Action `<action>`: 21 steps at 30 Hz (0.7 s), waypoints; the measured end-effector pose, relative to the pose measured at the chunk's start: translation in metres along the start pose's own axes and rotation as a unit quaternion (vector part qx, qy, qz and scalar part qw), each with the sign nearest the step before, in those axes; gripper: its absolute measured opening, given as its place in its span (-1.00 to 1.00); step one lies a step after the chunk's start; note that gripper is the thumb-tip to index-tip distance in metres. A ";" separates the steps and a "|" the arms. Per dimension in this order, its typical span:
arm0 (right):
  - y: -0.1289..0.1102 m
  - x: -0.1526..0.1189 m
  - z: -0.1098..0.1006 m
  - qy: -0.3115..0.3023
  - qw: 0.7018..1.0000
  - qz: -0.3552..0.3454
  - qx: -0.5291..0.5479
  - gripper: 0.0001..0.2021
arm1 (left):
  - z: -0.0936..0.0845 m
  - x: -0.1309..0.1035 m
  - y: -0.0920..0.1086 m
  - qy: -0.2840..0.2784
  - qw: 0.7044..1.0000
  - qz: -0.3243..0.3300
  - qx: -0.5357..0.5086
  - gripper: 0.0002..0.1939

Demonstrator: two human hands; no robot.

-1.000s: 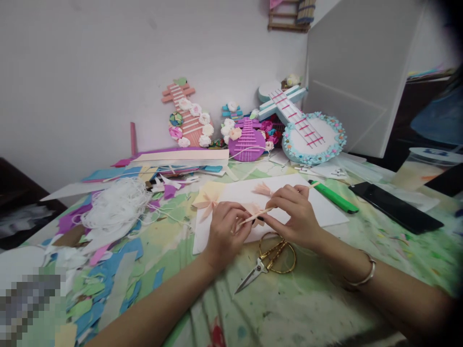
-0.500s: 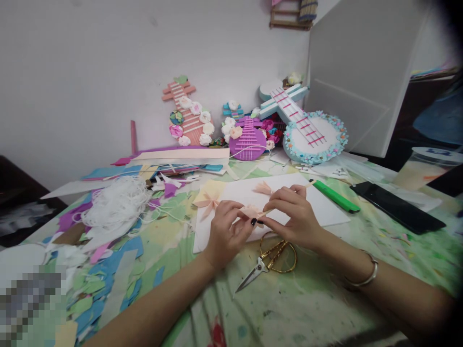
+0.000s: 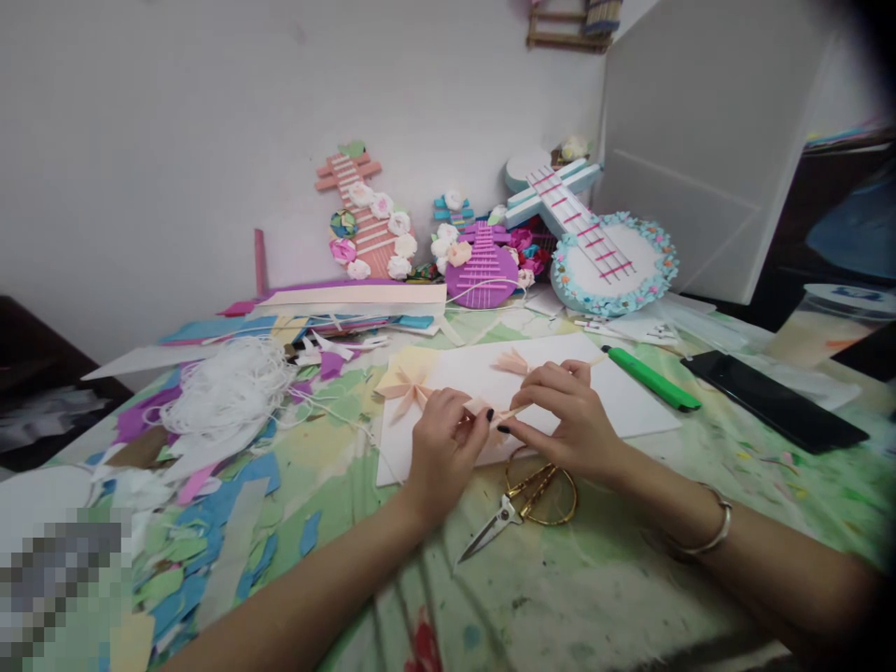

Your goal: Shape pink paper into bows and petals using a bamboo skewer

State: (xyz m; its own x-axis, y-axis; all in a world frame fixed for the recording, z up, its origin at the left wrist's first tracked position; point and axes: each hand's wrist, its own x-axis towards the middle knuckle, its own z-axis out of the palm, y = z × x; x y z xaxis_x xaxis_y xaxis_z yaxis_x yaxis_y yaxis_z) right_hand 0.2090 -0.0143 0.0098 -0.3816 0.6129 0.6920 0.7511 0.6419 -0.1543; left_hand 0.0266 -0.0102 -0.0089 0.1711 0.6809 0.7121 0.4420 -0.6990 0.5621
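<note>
The peach paper (image 3: 477, 405) is pinched at the left hand's (image 3: 444, 450) fingertips, the right hand (image 3: 570, 417) pinching a thin pale stick (image 3: 516, 409) beside it, over the white sheet (image 3: 630, 401), short of the counter's (image 3: 560, 597) back edge. The left thumb, lower 1 second ago, has risen near the right thumb. Fingers hide much of the paper.

"Where does the head view look from?"

"The person's own head, above the near side of the counter (image 3: 602, 588)."

"Facing which way?"

"Forward and down. The left forearm (image 3: 315, 588) enters from the bottom, the right forearm (image 3: 777, 569) from the lower right; the wall (image 3: 175, 140) spans much of the top."

"How near?"

"Within arm's reach: the left hand (image 3: 446, 453) and right hand (image 3: 574, 420) sit below mid-height, the purple model lute (image 3: 482, 275) farther off."
</note>
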 end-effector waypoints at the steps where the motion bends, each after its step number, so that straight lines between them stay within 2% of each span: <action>1: 0.000 0.000 0.000 0.002 1.000 -0.001 -0.001 -0.84 | 0.000 0.000 0.000 0.006 1.000 0.004 0.006 -0.87; 7: -0.002 0.001 -0.002 0.012 1.000 -0.004 0.013 -0.84 | 0.000 0.000 -0.002 0.032 0.999 -0.007 0.016 -0.81; 16: -0.006 0.003 -0.004 0.027 0.999 -0.014 0.010 -0.83 | 0.003 0.002 -0.008 -0.030 0.980 -0.174 -0.089 -0.69; 18: -0.005 0.003 -0.004 0.027 0.999 -0.014 0.009 -0.84 | 0.003 0.004 -0.007 -0.008 0.982 -0.170 -0.086 -0.73; 21: -0.004 0.002 -0.004 0.023 1.000 -0.005 0.003 -0.83 | -0.001 0.005 -0.004 0.056 0.990 -0.112 -0.057 -0.73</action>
State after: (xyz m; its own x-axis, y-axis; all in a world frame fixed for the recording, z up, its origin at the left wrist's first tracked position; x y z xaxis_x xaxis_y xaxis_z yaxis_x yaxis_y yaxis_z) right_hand 0.2075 -0.0174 0.0141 -0.3641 0.5849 0.7248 0.7443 0.6505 -0.1510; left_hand 0.0250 -0.0037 -0.0074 -0.0219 0.7971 0.6035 0.3539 -0.5584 0.7503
